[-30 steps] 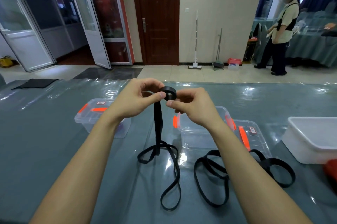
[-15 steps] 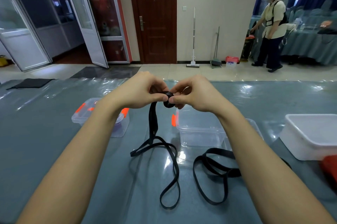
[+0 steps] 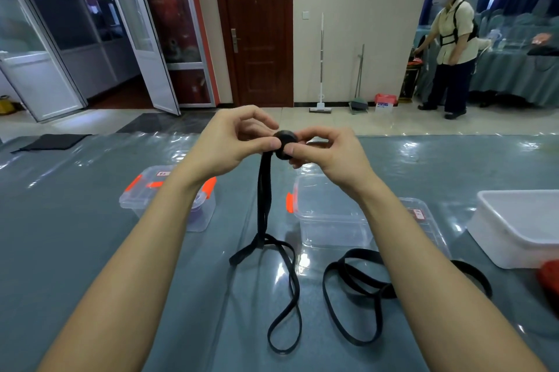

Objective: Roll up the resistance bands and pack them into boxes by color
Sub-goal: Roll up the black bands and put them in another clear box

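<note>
Your left grip (image 3: 230,144) and right grip (image 3: 329,156) met in the air above the tabletop (image 3: 90,250), both closed on the same black band (image 3: 262,190). The thumb and fingertips of each pinched the small tight coil (image 3: 286,141) rolled at its upper end, the left from one side and the right from the other. From the coil the unrolled part hung straight down as a flat double strap and reached the tabletop between the two clear boxes. There it spread into loose loops that trailed toward you. A second black band (image 3: 354,290) lay unrolled in slack loops just to the right of the first, partly hidden under your right forearm, and neither grip touched it. The left box (image 3: 169,199), clear with orange latches, had its lid on; something purplish showed through its wall, too dim to name. The middle box (image 3: 329,214) stood open just right of the hanging strap, with a clear lid (image 3: 423,220) lying flat beside it on its right. Farther right sat a white tub (image 3: 520,226), and a red thing (image 3: 549,277) showed at the frame's edge in front of it, cut off. A black cloth (image 3: 51,141) lay at the far left of the tabletop. Across the room a person (image 3: 453,38) stood bent by another table, and a mop (image 3: 321,69) leaned against the wall.
</note>
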Demonstrator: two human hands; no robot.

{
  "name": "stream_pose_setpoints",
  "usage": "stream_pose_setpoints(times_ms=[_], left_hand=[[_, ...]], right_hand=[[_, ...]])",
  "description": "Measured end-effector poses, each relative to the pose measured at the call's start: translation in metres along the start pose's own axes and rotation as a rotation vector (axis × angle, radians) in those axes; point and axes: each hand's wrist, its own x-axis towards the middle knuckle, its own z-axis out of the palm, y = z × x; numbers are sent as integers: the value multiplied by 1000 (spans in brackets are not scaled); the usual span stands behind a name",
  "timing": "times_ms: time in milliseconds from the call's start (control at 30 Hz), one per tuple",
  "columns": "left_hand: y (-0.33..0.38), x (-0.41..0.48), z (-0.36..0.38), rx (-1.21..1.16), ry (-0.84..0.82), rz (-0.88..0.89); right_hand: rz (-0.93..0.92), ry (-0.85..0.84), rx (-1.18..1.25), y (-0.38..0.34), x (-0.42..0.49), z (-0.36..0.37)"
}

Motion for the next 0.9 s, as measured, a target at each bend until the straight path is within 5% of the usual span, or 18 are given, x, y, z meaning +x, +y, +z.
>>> stream_pose_setpoints(times_ms=[133, 467, 767, 900], left_hand=[[-13, -1, 9, -192, 37, -33], [3, 20, 15, -361, 216, 67], [22, 25, -2, -253, 222, 179], [46, 37, -27, 84, 105, 198]], right_hand=[[-64, 119, 157, -10, 5, -3], [-77, 101, 364, -25, 14, 6], [-141, 76, 119, -44, 26, -1], [-233, -9, -381, -80, 44, -18]])
